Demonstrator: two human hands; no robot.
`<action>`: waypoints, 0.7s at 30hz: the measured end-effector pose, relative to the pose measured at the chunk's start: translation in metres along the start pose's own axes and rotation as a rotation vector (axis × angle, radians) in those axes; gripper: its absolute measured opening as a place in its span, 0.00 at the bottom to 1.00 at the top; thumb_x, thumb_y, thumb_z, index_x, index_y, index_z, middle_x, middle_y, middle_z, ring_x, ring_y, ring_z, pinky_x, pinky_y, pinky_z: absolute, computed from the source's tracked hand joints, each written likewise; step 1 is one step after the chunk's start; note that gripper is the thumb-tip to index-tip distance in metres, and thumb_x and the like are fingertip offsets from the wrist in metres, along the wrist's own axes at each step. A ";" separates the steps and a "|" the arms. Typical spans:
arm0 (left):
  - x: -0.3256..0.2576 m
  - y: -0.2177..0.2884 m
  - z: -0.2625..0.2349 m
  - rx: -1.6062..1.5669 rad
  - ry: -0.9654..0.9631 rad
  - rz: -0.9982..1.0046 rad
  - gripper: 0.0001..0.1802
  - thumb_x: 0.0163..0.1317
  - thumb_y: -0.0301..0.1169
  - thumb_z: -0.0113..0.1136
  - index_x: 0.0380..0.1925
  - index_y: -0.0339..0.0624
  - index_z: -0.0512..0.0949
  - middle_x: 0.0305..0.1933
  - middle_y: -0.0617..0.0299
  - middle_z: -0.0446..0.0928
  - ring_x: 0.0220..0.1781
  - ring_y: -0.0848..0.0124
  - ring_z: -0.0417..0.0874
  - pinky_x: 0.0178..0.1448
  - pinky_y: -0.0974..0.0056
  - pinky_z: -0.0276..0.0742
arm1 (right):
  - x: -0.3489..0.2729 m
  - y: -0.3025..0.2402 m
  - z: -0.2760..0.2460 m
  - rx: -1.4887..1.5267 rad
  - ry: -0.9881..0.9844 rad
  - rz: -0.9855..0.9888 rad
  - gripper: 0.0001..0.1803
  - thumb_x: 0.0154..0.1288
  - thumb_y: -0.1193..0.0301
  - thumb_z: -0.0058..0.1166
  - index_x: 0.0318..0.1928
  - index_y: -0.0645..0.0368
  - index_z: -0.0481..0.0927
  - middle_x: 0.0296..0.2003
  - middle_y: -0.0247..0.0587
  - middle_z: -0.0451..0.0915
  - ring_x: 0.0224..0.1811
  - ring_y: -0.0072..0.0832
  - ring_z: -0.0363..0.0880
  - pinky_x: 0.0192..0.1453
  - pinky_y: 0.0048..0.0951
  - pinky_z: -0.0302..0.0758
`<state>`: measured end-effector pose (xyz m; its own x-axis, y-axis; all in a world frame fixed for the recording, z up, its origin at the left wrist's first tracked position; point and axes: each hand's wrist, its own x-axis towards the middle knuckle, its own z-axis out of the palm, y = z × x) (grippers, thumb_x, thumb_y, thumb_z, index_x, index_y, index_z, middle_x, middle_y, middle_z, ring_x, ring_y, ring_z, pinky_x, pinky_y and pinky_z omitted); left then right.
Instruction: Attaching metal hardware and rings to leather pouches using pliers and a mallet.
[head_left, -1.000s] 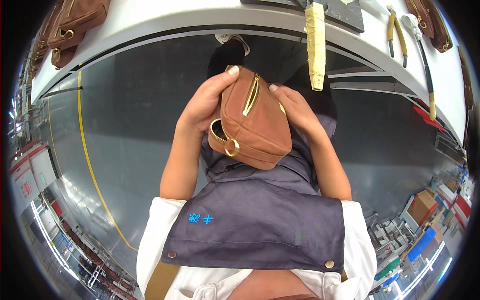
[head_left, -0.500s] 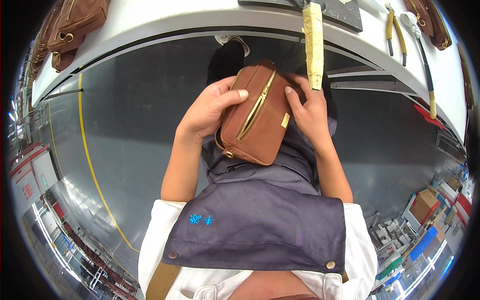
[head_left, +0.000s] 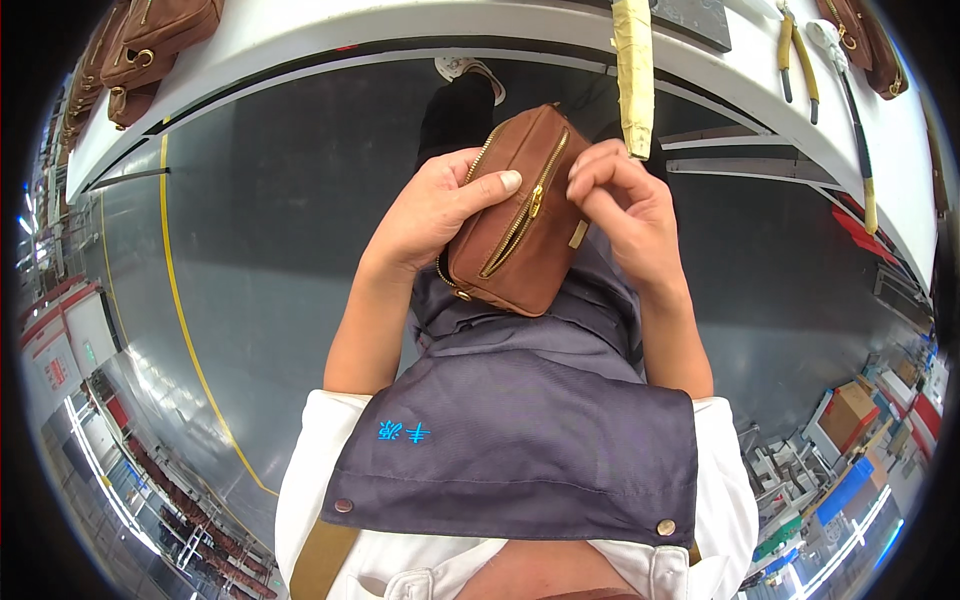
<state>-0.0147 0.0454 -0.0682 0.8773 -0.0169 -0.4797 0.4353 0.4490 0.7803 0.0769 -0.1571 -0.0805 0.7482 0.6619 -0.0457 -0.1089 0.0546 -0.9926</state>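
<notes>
A small brown bag (head_left: 512,232) is held above my lap, tilted with its far end toward the right. My left hand (head_left: 432,208) grips its left side, thumb pressed on the upper face and the other fingers hidden beneath. A gold zipper (head_left: 537,202) crosses that face, partly open at the near end. Another zipper runs along the left edge. On the right side sits a small gold plate (head_left: 579,234). My right hand (head_left: 635,212) is beside the bag's right edge with its fingers curled in toward the thumb; whether anything is between the fingertips is hidden.
A white table (head_left: 340,35) curves across the far side. A tape-wrapped handle (head_left: 634,80) juts over its edge near my right hand. Yellow-handled pliers (head_left: 798,75) and a long-handled tool (head_left: 850,120) lie to the right. More brown bags (head_left: 150,45) are piled at the left.
My right hand has come off the bag's right side and its fingers have curled. The bag has turned slightly, and the zipper pull sits nearer to me along the zipper.
</notes>
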 end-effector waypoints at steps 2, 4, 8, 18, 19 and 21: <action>0.001 0.002 0.002 -0.014 -0.017 0.000 0.18 0.69 0.34 0.62 0.53 0.32 0.77 0.47 0.60 0.82 0.44 0.78 0.82 0.50 0.69 0.80 | 0.005 0.007 0.002 -0.288 0.134 -0.110 0.04 0.62 0.79 0.56 0.36 0.63 0.82 0.39 0.36 0.77 0.43 0.24 0.75 0.50 0.24 0.72; -0.001 0.003 0.002 -0.020 -0.051 -0.011 0.19 0.71 0.38 0.60 0.51 0.32 0.77 0.46 0.59 0.82 0.45 0.77 0.82 0.49 0.69 0.81 | 0.012 0.022 0.001 -0.533 0.254 -0.049 0.09 0.68 0.73 0.55 0.46 0.61 0.82 0.43 0.36 0.77 0.46 0.23 0.74 0.53 0.27 0.72; 0.017 0.005 -0.007 -0.246 -0.011 -0.045 0.20 0.74 0.43 0.54 0.47 0.34 0.77 0.43 0.60 0.81 0.41 0.75 0.82 0.47 0.68 0.81 | 0.009 0.041 -0.001 0.076 0.012 0.423 0.17 0.73 0.68 0.52 0.56 0.63 0.75 0.48 0.36 0.78 0.52 0.22 0.73 0.57 0.26 0.70; 0.011 0.001 -0.002 -0.164 0.030 -0.036 0.21 0.72 0.39 0.56 0.56 0.34 0.73 0.50 0.58 0.79 0.48 0.74 0.81 0.53 0.67 0.80 | 0.003 0.053 -0.001 -0.224 0.110 0.339 0.16 0.71 0.66 0.54 0.53 0.62 0.80 0.49 0.42 0.79 0.52 0.32 0.77 0.58 0.29 0.71; 0.009 0.001 -0.001 -0.165 0.033 -0.035 0.21 0.72 0.39 0.56 0.56 0.34 0.73 0.50 0.58 0.79 0.48 0.74 0.81 0.53 0.67 0.80 | 0.003 0.048 0.001 -0.223 0.107 0.338 0.16 0.71 0.66 0.54 0.53 0.62 0.80 0.49 0.42 0.79 0.52 0.32 0.77 0.58 0.29 0.71; 0.004 -0.001 0.000 -0.026 -0.018 0.056 0.23 0.69 0.34 0.58 0.59 0.33 0.71 0.53 0.57 0.79 0.50 0.74 0.81 0.56 0.66 0.79 | 0.003 0.030 0.005 -0.632 0.147 -0.113 0.15 0.68 0.66 0.58 0.50 0.60 0.82 0.46 0.43 0.79 0.49 0.37 0.77 0.56 0.33 0.73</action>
<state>-0.0114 0.0442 -0.0712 0.9037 -0.0075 -0.4281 0.3804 0.4729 0.7948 0.0729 -0.1497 -0.1102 0.8193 0.5660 0.0918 0.3468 -0.3616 -0.8654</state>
